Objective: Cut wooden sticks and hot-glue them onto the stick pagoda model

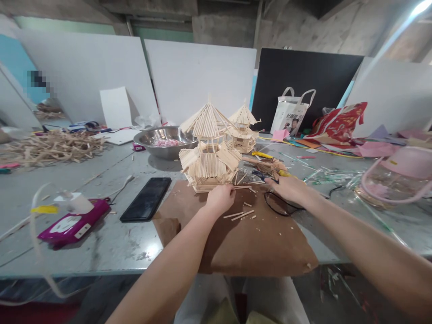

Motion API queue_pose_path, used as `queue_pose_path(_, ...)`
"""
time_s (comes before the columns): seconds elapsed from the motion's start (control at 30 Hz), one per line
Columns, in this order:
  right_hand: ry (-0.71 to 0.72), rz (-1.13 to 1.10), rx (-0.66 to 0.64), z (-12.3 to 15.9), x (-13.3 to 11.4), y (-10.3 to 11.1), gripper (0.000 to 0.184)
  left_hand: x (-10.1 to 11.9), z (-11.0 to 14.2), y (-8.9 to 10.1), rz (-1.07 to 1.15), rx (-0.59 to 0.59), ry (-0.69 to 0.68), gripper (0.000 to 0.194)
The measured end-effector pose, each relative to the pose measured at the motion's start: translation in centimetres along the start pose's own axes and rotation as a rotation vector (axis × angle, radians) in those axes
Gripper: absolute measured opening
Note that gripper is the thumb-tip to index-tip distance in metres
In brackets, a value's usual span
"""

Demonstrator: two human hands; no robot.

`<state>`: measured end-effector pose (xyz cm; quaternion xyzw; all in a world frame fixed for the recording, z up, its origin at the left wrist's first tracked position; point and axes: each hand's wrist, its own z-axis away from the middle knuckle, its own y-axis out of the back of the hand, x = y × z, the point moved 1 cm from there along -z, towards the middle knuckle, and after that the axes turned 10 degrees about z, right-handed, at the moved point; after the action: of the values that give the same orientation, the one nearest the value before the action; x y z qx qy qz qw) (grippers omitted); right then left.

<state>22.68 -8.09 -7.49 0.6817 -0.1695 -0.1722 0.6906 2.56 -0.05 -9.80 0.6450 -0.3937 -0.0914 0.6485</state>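
Observation:
A small pavilion model made of thin wooden sticks stands at the back edge of a brown board. My left hand is closed in front of its base, and a thin wooden stick sticks out to the right from the fingers. The fingertips are partly hidden. To the right, my right hand closes around a dark blue tool, mostly covered by the fingers; a black cord loops below it. Several short cut sticks lie on the board between my hands.
Behind stands a second stick pavilion, beside a steel bowl. Left are a black phone, a purple power strip with a charger, and a stick heap. Right are a bundle of sticks and a pink-rimmed clear container.

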Motion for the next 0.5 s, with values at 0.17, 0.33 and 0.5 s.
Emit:
queue_pose_path(0.17, -0.05, 0.13, 0.085, 0.0, -1.4, -1.1, 0.076, 0.3, 0.1, -0.1, 0.004, -0.023, -0.016, 0.028)
queue_pose_path(0.33, -0.012, 0.147, 0.162, -1.3, -3.0, 0.3, 0.076, 0.4, 0.2, -0.1, 0.034, -0.037, 0.007, 0.028)
queue_pose_path(0.5, -0.014, 0.147, 0.011, -4.8, -3.6, 1.6, 0.062, 0.3, 0.2, -0.3, 0.09, -0.048, -0.091, 0.029)
